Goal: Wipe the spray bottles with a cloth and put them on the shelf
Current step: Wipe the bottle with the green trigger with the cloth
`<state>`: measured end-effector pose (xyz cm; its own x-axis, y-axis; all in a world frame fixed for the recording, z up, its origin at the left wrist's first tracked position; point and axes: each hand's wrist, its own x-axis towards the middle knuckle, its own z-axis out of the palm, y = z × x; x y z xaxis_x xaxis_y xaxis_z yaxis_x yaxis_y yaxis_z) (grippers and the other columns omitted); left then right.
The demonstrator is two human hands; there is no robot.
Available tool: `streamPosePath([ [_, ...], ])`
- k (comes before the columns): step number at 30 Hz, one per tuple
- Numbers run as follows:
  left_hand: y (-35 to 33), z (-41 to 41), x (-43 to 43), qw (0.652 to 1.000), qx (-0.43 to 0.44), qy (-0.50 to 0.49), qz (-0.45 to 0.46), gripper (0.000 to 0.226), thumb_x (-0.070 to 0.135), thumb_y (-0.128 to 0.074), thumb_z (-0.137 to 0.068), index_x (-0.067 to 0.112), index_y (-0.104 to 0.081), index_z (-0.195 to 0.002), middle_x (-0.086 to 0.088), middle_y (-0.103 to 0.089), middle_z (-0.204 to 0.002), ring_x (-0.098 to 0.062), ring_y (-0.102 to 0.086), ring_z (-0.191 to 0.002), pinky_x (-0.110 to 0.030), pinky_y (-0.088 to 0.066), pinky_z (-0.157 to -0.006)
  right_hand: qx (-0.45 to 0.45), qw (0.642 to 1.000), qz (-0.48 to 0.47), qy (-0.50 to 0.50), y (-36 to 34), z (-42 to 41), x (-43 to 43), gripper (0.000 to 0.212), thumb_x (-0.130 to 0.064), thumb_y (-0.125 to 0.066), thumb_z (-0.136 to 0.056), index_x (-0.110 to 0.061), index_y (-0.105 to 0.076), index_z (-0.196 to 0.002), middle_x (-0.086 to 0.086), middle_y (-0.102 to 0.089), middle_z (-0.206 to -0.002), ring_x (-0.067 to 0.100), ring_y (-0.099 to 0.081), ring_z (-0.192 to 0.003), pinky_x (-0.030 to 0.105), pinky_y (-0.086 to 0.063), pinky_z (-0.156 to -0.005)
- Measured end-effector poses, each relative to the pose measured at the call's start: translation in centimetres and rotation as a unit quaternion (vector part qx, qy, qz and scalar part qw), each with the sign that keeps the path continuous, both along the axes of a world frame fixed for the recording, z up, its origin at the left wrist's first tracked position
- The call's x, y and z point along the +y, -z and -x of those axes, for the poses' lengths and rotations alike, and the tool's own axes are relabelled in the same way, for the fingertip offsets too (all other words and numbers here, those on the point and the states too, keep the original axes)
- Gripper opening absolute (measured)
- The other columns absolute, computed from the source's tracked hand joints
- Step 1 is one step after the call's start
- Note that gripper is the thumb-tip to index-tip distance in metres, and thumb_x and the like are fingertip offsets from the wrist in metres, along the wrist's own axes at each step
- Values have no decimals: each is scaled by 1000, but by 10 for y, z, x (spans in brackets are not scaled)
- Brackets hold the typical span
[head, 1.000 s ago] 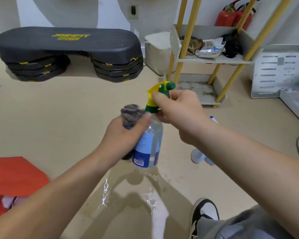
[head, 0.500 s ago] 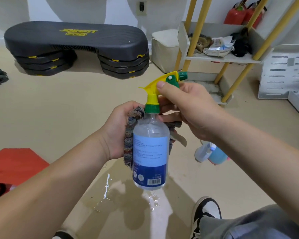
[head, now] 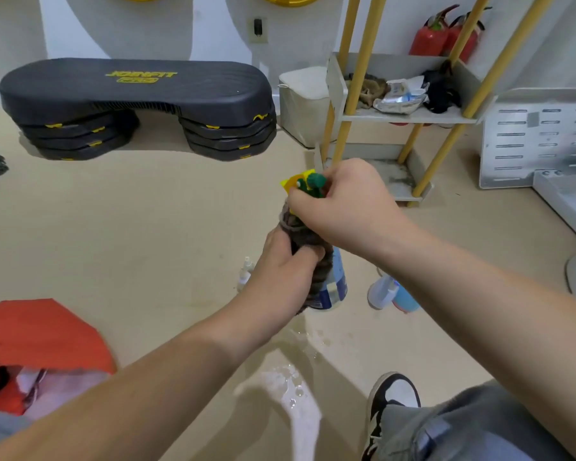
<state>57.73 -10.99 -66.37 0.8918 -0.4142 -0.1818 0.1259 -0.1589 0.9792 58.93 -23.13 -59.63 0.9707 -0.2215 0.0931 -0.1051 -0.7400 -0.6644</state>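
Note:
A clear spray bottle (head: 336, 287) with a blue label and a yellow-green trigger head hangs over the floor in both hands. My right hand (head: 343, 207) grips the trigger head from above. My left hand (head: 280, 277) holds a grey-brown cloth (head: 308, 241) wrapped round the bottle's neck and body, so most of the bottle is hidden. A second spray bottle (head: 391, 294), white and light blue, lies on the floor to the right. A small clear bottle (head: 245, 272) stands just left of my left hand. The shelf (head: 406, 118) with yellow poles stands behind.
Water is spilled on the beige floor (head: 293, 384) below the bottle. A black step platform (head: 137, 108) sits at the back left, a red bag (head: 37, 341) at the lower left, a white slotted panel (head: 539, 138) on the right. My shoe (head: 393, 394) is at the bottom.
The bottle has been lowered and turned away from me, and the cloth now covers its neck and upper body. My right hand has moved over the trigger head.

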Motion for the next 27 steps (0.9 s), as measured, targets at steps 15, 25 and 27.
streamPosePath([
  [15, 58, 13, 28, 975, 194, -54, -96, 65, 65, -42, -88, 25, -59, -137, -7, -68, -131, -32, -65, -119, -50, -50, -109, 20, 989, -112, 98, 11, 68, -5, 53, -33, -70, -93, -18, -47, -47, -12, -41, -37, 9, -36, -37, 20, -32, -41],
  [25, 58, 18, 11, 976, 185, -14, -115, 33, 44, -49, -106, 17, -66, -114, -6, -71, -108, -23, -67, -92, -28, -47, -72, 193, 942, -177, 212, 77, 92, -60, 47, -47, -74, -89, -1, -68, -93, 9, -57, -79, 23, -55, -69, 29, -47, -60],
  [27, 68, 19, 3, 974, 180, 3, -136, 31, 41, -51, -106, 15, -67, -112, -6, -69, -103, -20, -63, -86, -26, -44, -69, 214, 912, -240, 254, 107, 90, -69, 39, -42, -75, -90, -5, -65, -93, 10, -60, -87, 26, -58, -76, 30, -50, -61],
])
